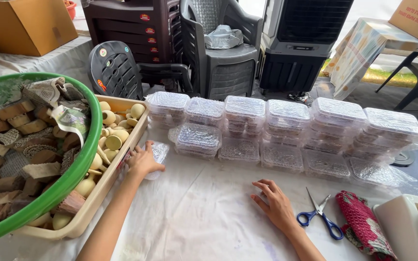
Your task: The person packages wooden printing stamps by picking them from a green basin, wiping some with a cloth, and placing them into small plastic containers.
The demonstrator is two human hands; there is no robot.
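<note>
bare cloth [204,212] before stacked boxes [286,130]

Blue-handled scissors [321,215] near the table's right edge, red knitted pouch [361,223] beside them, green basin [81,159] of carved wooden blocks at left, stacked dark plastic chairs [223,53] beyond.

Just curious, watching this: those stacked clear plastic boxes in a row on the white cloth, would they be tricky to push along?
The clear plastic boxes look thin-walled and light, so they would probably slide easily on the white cloth. Stacked two or three high, the upper ones might shift or topple if shoved. Their loose film wrapping may feel slippery and crinkle.
</note>
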